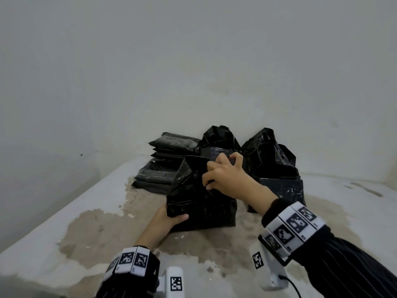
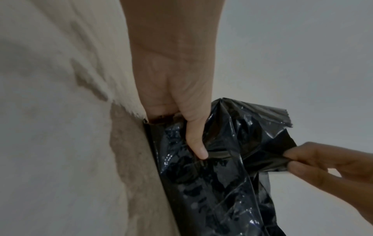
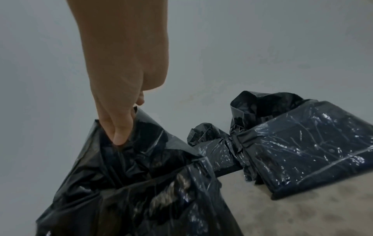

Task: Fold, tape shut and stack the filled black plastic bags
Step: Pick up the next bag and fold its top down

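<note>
front bag held at base and mouth

the front bag [image 1: 199,196] stands upright on the worn white surface [image 1: 53,222], nearest the person. the left hand [image 1: 167,218] grips its lower left corner, thumb across the plastic. the right hand [image 1: 223,177] pinches the loose plastic at its open top. two more filled bags [image 1: 272,160] stand behind it; a stack of flat packets [image 1: 165,164] lies behind on the left.

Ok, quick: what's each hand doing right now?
Left hand: grips the bottom corner of the front bag.
Right hand: pinches that bag's loose top.
</note>
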